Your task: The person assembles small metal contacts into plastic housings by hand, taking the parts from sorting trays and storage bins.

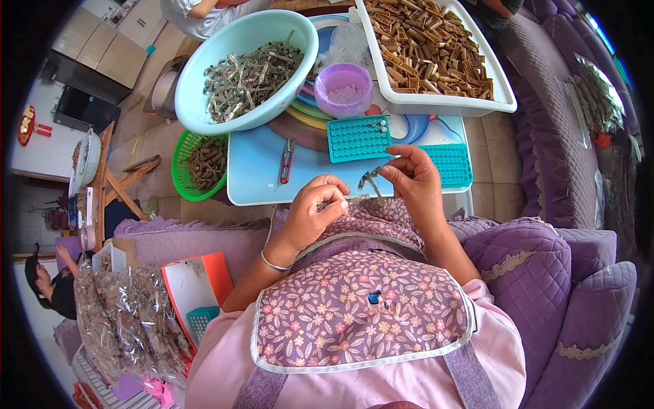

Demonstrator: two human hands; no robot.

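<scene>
So the greyish-green strip (368, 177) is just on the near side of the teal tray (358, 139), its length slanting down-left from the right hand (417, 178), which has it pinched. Left hand (310, 208)'s curled near the tray's near-left corner; can't tell if it's gripping anything.

1. The scene is viewed from the wearer's head, steeply downward.
2. Left hand (313, 210) and right hand (417, 183) are framed closely at centre.
3. Floral apron (361, 307) is shown at lower centre.
</scene>
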